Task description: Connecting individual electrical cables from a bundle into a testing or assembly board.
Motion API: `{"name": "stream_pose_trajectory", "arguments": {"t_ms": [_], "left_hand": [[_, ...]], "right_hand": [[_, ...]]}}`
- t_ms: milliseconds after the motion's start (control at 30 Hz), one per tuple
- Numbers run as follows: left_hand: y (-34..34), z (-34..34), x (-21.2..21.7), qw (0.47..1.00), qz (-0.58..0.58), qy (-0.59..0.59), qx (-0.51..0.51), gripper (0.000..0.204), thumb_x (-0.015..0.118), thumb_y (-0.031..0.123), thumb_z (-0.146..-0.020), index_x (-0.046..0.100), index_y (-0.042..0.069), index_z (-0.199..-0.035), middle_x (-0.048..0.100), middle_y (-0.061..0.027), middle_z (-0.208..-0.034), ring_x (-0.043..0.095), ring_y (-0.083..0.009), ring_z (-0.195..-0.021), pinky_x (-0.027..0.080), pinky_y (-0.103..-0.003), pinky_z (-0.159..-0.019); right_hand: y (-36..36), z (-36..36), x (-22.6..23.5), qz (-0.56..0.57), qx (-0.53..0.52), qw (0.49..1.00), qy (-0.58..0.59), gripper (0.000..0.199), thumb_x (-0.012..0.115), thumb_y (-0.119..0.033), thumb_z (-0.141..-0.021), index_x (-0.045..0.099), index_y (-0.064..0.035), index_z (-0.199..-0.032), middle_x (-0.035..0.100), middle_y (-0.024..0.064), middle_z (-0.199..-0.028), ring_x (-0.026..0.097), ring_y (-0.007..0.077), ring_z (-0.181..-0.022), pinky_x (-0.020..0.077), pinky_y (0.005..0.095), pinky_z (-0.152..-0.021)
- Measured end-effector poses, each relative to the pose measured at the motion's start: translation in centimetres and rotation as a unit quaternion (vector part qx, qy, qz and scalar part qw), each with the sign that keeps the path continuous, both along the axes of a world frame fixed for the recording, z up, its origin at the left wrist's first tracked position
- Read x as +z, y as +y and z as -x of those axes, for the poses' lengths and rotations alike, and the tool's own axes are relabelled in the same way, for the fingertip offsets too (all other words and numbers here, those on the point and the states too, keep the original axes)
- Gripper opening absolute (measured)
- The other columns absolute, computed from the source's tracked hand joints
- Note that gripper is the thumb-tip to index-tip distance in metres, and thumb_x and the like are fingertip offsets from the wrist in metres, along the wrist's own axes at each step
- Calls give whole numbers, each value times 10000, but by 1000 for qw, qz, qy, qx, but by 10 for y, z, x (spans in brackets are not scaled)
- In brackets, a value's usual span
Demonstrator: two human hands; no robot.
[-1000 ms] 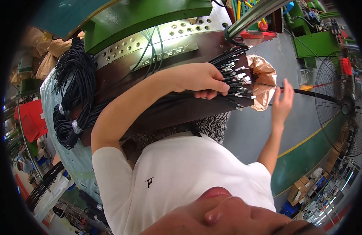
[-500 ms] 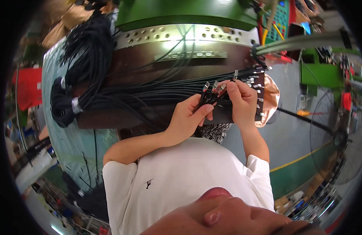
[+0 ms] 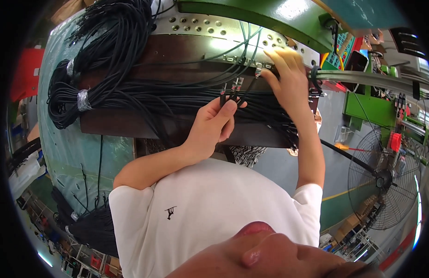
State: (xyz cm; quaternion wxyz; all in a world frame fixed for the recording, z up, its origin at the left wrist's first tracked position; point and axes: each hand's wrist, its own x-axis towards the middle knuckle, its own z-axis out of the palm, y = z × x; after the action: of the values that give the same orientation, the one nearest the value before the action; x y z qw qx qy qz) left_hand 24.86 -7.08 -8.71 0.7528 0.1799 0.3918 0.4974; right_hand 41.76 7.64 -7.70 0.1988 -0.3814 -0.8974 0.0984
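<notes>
My left hand (image 3: 213,121) is closed around several black cables, pinching them below their bare metal plug ends (image 3: 235,86), which point up. My right hand (image 3: 288,83) reaches to the far side, its fingers stretched and apart, with the fingertips smeared by motion. Near its thumb tip, one cable's metal connector (image 3: 258,71) stands by the slotted metal strip (image 3: 230,59); whether the thumb touches it I cannot tell. Thin dark cables run across that strip. Beneath both hands, a thick bundle of black cables (image 3: 163,96) lies along the dark brown board (image 3: 117,124).
Silvery ties (image 3: 83,99) bind the looped bundle at the left. At the back stand a perforated metal plate (image 3: 196,25) and a green machine body (image 3: 265,18). A metal rail (image 3: 363,78) juts in from the right, above a floor fan (image 3: 384,180).
My right hand has moved away from my left hand, up and far toward the slotted strip, its fingers spreading. My left hand still grips its cables. The whole view has shifted and tilted.
</notes>
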Motion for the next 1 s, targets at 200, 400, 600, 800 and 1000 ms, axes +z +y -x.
{"name": "stream_pose_trajectory", "arguments": {"t_ms": [200,400,600,800,1000], "left_hand": [[-2,-3,3,999,46,8,-17,295,455,317,-997,568,47,-1032,480,23,-617,370,-37,-484,300,-187,-446],[-2,-14,3,996,35,1,-80,272,434,274,-1004,549,28,-1019,521,8,-661,447,-42,-540,357,-188,-479],[-5,-5,-1,998,-23,48,-31,278,398,260,-1015,548,28,-1044,526,-2,-678,494,-61,-580,426,-199,-531],[-4,0,2,999,-6,11,-36,334,394,313,-1016,544,15,-1033,477,11,-658,447,-60,-554,423,-199,-525],[-6,3,5,999,20,7,-46,346,406,320,-1011,545,4,-1023,499,4,-674,471,-63,-559,426,-196,-534]], "right_hand": [[5,-31,-10,143,76,986,39,264,672,-80,-783,617,-43,-1038,599,126,-991,553,305,-977,447,389,-840],[-27,-4,3,-122,100,985,71,360,661,44,-642,616,-60,-984,571,68,-882,558,274,-823,473,372,-703],[-37,8,-5,-9,117,981,152,368,646,39,-587,641,-33,-947,582,77,-905,563,271,-844,488,348,-685],[-32,13,-9,3,168,984,58,277,637,-45,-630,630,-20,-906,571,80,-863,569,260,-810,491,335,-657],[-25,23,2,-1,220,975,14,309,652,-30,-648,607,-12,-953,590,85,-884,589,274,-823,506,348,-684]]}}
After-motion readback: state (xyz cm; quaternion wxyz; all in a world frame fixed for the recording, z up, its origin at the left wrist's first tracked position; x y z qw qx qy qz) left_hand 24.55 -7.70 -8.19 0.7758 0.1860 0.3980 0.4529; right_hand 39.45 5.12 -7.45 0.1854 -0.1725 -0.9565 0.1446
